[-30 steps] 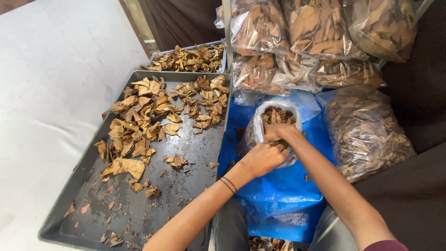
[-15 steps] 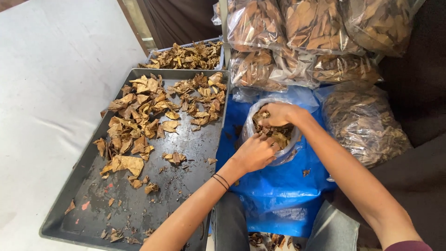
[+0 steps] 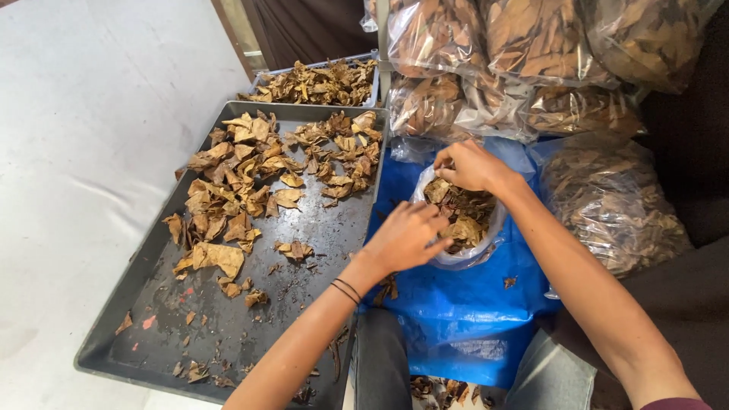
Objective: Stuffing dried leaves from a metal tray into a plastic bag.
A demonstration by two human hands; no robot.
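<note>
Item: 1 small clear plastic bag of dried brown leaf pieces, open-mouthed on the blue sheet just beside the right edge of the grey tray; it looks roughly half filled. Left hand clamped on the bag's near rim, right hand closed on its far rim, fingers curled. Remaining: loose dried leaves cover the tray's far half, near half mostly bare crumbs; several sealed full bags stacked beyond.
</note>
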